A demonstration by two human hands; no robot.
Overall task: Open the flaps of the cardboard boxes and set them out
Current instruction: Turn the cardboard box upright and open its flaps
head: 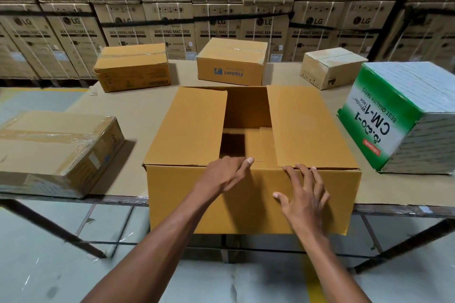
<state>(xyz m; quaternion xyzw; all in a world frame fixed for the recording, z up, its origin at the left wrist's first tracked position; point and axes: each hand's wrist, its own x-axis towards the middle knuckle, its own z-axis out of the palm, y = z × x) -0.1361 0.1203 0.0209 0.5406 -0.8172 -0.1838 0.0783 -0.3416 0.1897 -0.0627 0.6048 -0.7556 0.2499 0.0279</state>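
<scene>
Neither hand is clamped on anything: left hand [225, 173] rests with loosely curled fingers on the near top rim of the large plain yellow-brown cardboard box [251, 200], thumb tip at the rim over the gap; right hand [302, 194] lies open, fingers spread flat against the box's front wall, fingertips touching the near edge of the right top flap [311, 126]. Box sits at the near edge of the cardboard-covered work table [138, 115], directly under both hands. Left top flap [189, 128] and right flap both lie roughly level, a gap between them showing inner flaps and a dark hollow. Step, as I judge it: starting to open this box's flaps. Next move likely calls for hooking fingers under a flap edge and swinging it outward. Beyond the hands: Flipkart-printed taped brown box [231, 63], taped brown box with upside-down print [131, 67], small pale box [331, 67]. Right of the grip, green-and-white tape carton [398, 118]; left, plastic-wrapped brown box [56, 152]. All those look shut.
</scene>
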